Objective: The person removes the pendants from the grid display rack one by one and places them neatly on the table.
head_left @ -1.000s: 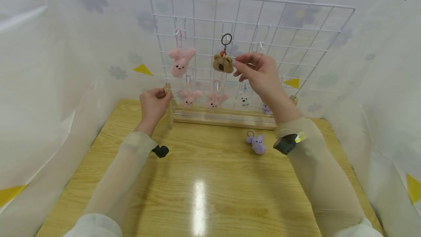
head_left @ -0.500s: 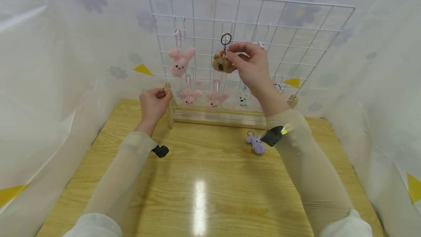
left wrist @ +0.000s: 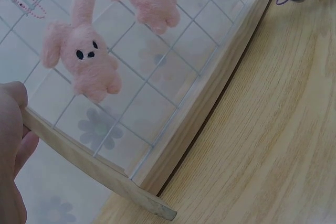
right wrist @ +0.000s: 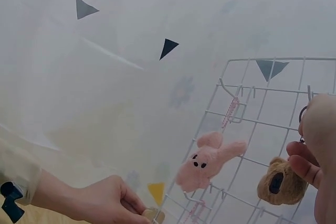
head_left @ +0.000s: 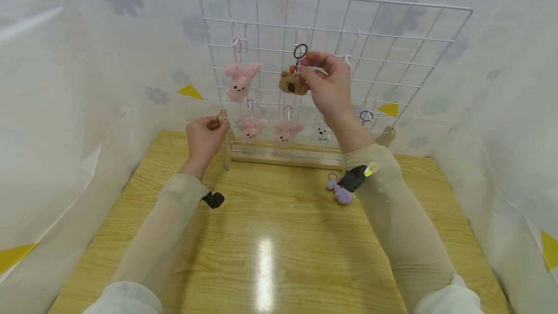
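My right hand (head_left: 329, 86) pinches the brown koala keychain (head_left: 288, 83) by the short chain between its dark ring (head_left: 301, 51) and plush head. The ring hangs at a hook on the white wire grid (head_left: 392, 39); the right wrist view shows the koala's face beside the curled fingers. My left hand (head_left: 204, 137) grips the top of the wooden side post (left wrist: 89, 163) at the grid's left edge. A pink bunny keychain (head_left: 240, 84) hangs left of the koala, and pink bunnies (head_left: 250, 130) (head_left: 285, 134) hang in the row below.
A purple plush keychain (head_left: 343, 195) lies on the wooden table (head_left: 218, 251), partly behind my right wrist camera. A white bear keychain (head_left: 322, 132) hangs low on the grid, beside a purple ring (head_left: 366, 116) whose plush is hidden by my forearm. Pale sheeting surrounds the table.
My right hand has moved left and up from beside the koala onto its chain. The koala has shifted slightly left. My left hand keeps its grip on the post.
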A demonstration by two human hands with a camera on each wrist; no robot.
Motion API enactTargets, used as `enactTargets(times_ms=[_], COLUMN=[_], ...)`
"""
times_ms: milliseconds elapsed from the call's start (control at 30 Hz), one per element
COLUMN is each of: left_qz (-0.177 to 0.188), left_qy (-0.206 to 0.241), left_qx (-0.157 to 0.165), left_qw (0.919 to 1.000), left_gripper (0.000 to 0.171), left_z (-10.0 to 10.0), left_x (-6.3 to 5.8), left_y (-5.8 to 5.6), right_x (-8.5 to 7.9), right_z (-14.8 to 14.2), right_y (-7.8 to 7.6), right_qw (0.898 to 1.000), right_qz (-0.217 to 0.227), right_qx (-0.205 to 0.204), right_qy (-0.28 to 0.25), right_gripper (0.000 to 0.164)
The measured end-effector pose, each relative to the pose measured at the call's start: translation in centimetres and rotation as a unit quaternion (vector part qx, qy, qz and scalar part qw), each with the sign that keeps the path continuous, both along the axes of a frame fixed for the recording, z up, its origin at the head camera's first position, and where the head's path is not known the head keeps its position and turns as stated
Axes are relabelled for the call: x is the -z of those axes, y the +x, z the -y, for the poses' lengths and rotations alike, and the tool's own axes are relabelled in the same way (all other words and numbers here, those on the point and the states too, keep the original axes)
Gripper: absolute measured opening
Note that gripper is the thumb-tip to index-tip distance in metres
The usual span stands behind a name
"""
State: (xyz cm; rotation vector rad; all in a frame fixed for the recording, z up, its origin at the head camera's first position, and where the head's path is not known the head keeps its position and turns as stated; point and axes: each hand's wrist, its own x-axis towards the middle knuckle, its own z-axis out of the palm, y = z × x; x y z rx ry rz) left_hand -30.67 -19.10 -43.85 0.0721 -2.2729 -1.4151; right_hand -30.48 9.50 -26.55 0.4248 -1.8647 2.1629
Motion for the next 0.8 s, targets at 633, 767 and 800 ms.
enactTargets(times_ms=[633,767,800], left_qz=[0.000,0.002,0.001], left_qy=[-0.003,0.001,0.001], left_qx=[-0.001,-0.001,-0.002], left_qw=[1.0000,1.0000,1.0000], left_gripper=[0.027,0.026,0.025], left_z=[-0.02,0.00,0.00], left_x=[0.16,0.18,0.16], left_y=[-0.02,-0.04,-0.03], right_x=[-0.47,-0.61,-0.67], right_z=[0.21,0.20,0.20], right_y=[0.43,0.45,0.44], right_qw=[0.999,1.000,1.000], right_qz=[0.028,0.021,0.019], right_qx=[0.013,0.007,0.006], right_qy=[-0.014,-0.009,-0.006], right_gripper=[0.019,0.020,0.019])
